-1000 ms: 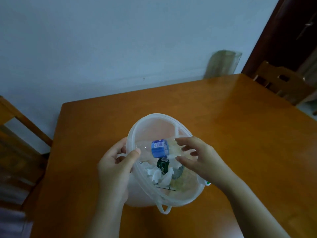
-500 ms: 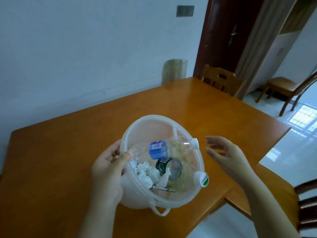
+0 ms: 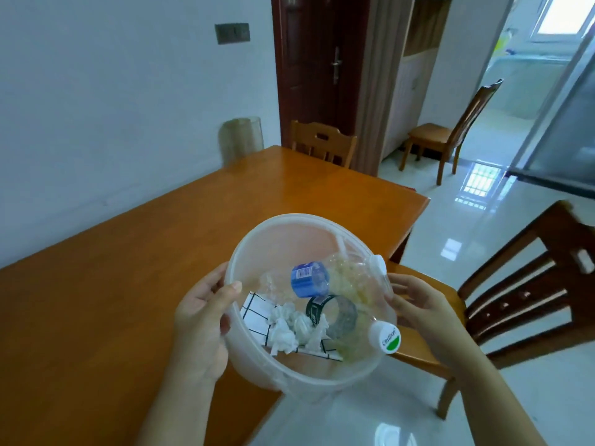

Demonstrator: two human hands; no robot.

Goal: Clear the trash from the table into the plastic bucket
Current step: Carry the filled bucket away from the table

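Bucket: plastic bucket (image 3: 257, 239) between both hands, past the table (image 3: 128, 284) corner (trash inside).
Left hand (image 3: 201, 323): clamps near rim, thumb inside.
Right hand (image 3: 421, 304): fingers spread, cupping far wall.

White bottle cap (image 3: 384, 338) with green lower edge, at the near right rim of the plastic bucket (image 3: 257, 239): dark script, roughly "Cestbon", blurred, reading unsure. Blue bottle label (image 3: 307, 281) at the bucket's middle: white panel of fine print, too small to read. Nothing else legible.
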